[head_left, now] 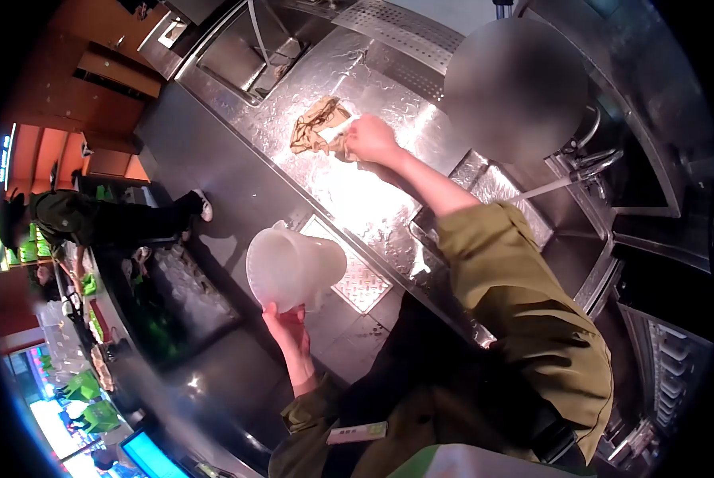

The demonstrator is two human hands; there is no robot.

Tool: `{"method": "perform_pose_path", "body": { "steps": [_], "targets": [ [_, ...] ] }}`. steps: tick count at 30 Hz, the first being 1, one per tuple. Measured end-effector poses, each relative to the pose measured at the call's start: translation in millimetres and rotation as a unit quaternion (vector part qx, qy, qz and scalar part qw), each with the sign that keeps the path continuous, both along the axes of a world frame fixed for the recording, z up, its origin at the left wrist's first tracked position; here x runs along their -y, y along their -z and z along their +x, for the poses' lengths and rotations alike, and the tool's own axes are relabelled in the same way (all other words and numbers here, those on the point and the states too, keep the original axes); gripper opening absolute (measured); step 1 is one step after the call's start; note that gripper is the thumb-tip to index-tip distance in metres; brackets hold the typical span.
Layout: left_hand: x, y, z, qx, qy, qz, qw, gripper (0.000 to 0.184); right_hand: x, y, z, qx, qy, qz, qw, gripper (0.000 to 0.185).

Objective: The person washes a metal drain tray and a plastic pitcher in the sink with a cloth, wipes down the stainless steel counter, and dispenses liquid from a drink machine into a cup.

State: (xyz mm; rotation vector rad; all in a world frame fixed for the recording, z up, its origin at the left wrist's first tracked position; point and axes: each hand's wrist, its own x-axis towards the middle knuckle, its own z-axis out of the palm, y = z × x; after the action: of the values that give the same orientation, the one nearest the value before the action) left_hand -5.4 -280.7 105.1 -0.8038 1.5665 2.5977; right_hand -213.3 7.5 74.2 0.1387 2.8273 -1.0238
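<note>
My left hand [287, 328] grips the rim of a translucent white plastic bucket [297, 267], which is tipped on its side over the floor in front of the counter. My right hand [370, 139] reaches out over the wet steel counter [281, 107], its fingers closed on the edge of a crumpled brown cloth [315, 127]. A whitish patch shows between the cloth and my fingers. Strong glare lies on the metal just below that hand.
Beyond the cloth is a sink basin [249, 60]. Another basin [504, 195] and a faucet [596, 163] are by my right arm. A perforated steel strip [404, 36] runs along the back. Across the aisle, a person [94, 215] stands near an ice bin [185, 291].
</note>
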Motion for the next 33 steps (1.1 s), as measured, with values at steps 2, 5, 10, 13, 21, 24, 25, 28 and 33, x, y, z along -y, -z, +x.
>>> {"method": "perform_pose_path", "body": {
  "steps": [2, 5, 10, 13, 21, 24, 25, 28, 33],
  "targets": [
    [-2, -2, 0, -0.022, 0.024, 0.001, 0.999, 0.039, -25, -4, 29, -0.139, 0.046, -0.093, 0.985, 0.026],
    [-9, -2, -7, -0.049, 0.049, -0.008, 0.998, 0.036, -45, -26, 79, -0.019, 0.170, -0.417, 0.893, 0.024],
    [-31, 23, -28, -0.069, 0.080, -0.034, 0.994, 0.031, -74, -17, 207, -0.026, 0.292, -0.650, 0.701, 0.026],
    [-72, 31, -60, -0.132, 0.166, -0.216, 0.953, 0.022, -93, -35, 332, -0.110, 0.321, -0.589, 0.733, 0.031],
    [-185, 13, -89, -0.298, 0.225, -0.252, 0.893, 0.031, -109, -9, 649, -0.196, 0.638, 0.116, 0.735, 0.032],
    [-189, 20, -118, -0.206, 0.250, -0.293, 0.899, 0.036, -115, 24, 695, 0.109, 0.462, 0.045, 0.879, 0.044],
    [-188, 24, -139, -0.173, 0.249, -0.307, 0.902, 0.038, -124, 27, 703, 0.106, 0.432, 0.024, 0.895, 0.044],
    [-165, 53, -189, -0.199, 0.196, -0.411, 0.868, 0.048, -168, 43, 714, 0.095, 0.330, 0.051, 0.938, 0.043],
    [-179, 19, -43, -0.304, 0.009, -0.578, 0.758, 0.035, -281, 82, 693, -0.063, 0.191, 0.273, 0.941, 0.045]
  ]
}}
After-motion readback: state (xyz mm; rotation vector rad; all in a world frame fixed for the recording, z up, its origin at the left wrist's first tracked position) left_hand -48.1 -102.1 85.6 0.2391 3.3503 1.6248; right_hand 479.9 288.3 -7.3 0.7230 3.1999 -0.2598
